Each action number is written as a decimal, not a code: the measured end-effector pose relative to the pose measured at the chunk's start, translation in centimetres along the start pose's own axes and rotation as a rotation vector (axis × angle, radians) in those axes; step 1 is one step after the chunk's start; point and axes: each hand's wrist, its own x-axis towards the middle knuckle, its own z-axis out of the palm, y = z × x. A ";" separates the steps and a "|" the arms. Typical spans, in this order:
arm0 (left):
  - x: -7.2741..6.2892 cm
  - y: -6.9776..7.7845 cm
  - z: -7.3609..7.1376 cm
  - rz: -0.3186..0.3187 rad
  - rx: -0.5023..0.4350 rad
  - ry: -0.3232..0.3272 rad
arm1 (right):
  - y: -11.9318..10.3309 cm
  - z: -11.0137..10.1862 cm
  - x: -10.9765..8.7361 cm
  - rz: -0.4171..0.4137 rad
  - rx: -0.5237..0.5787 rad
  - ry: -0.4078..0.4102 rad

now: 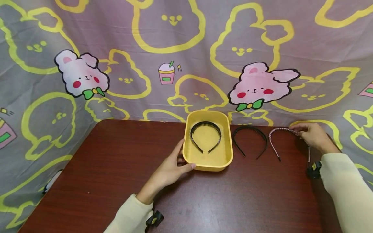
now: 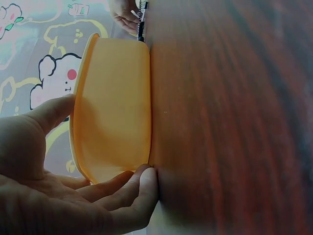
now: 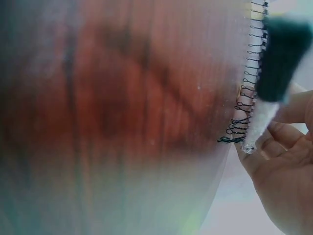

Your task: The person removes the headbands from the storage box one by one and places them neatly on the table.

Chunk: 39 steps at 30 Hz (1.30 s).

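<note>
At the middle of the table stands a yellow plastic box [image 1: 227, 163] with a black toothed headband [image 1: 193, 137] inside it. My left hand [image 1: 170, 168] grips the box's near left corner; the left wrist view shows the thumb at the rim and fingers [image 2: 146, 188] against the lower edge. To the right of the box lies another black headband [image 1: 236, 145]. Further right is a pink wrapped headband [image 1: 271, 142] with dark tips. My right hand [image 1: 316, 137] pinches this one on its right side, and in the right wrist view its wire teeth [image 3: 239, 117] show.
The dark red-brown table [image 1: 122, 155] reaches back to a patterned curtain [image 1: 186, 58] hanging along its far edge. The pink headband and right hand are close to the table's right edge.
</note>
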 end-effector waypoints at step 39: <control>0.0 -0.1 0.0 -0.004 0.002 -0.001 | -1.0 -1.4 -0.6 -0.049 -0.078 0.080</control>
